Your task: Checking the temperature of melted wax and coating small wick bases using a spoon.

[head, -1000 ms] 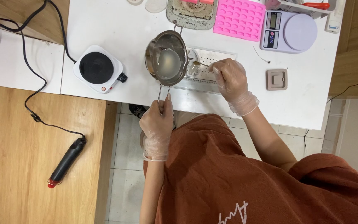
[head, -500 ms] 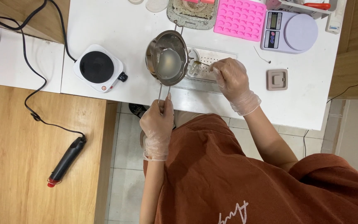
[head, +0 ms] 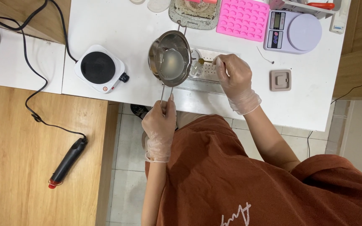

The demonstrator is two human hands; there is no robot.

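Observation:
My left hand [head: 160, 121], in a clear glove, grips the long handle of a small steel pot [head: 169, 58]. The pot is tilted over a white perforated tray [head: 218, 56] and holds pale, cloudy liquid. My right hand [head: 233, 77], also gloved, pinches a small metal spoon [head: 204, 61] whose bowl sits just right of the pot's rim, over a small clear cup [head: 195, 62] on the tray.
A white hot plate [head: 99, 69] with a black top sits left of the pot, its cord running off left. At the back stand a pink silicone mould [head: 241, 19], a lilac kitchen scale [head: 292, 31] and a dirty tray [head: 193, 14]. A black handheld tool [head: 67, 163] lies on the wooden surface.
My right hand has shifted slightly up and back with the spoon. The pot and my left hand have barely moved.

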